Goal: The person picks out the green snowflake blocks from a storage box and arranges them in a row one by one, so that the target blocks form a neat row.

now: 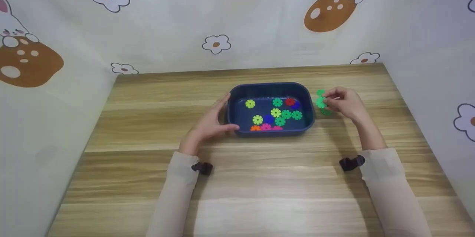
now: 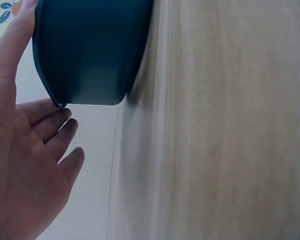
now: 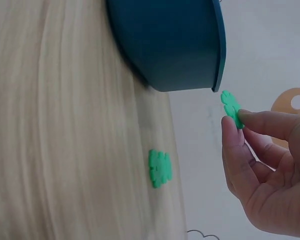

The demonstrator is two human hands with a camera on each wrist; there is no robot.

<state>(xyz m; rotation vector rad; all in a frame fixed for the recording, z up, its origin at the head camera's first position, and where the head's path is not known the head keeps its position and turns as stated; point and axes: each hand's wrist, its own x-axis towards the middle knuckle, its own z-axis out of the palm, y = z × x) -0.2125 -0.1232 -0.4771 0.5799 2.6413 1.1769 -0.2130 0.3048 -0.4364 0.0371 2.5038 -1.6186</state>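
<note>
A dark blue plastic bin (image 1: 271, 133) stands on the table with several notched, flower-shaped plastic discs in it: yellow, green, blue, red, pink and orange. My left hand (image 1: 209, 120) rests against the bin's left end, fingers fairly straight along the side and thumb at the near corner. In the left wrist view its fingertips (image 2: 62, 114) touch the rim. To the right of the bin, my right hand (image 1: 346, 105) pinches a green disc (image 3: 232, 107) between thumb and fingers, above the tabletop. Green discs (image 3: 160, 168) lie on the table beneath it, partly overlapped in the head view.
The wood-grain table (image 1: 259, 177) reaches to a pale printed cloth (image 1: 163, 21) with flowers and rabbits, behind and at both sides. Black straps with small devices (image 1: 203, 168) sit at both sleeve cuffs.
</note>
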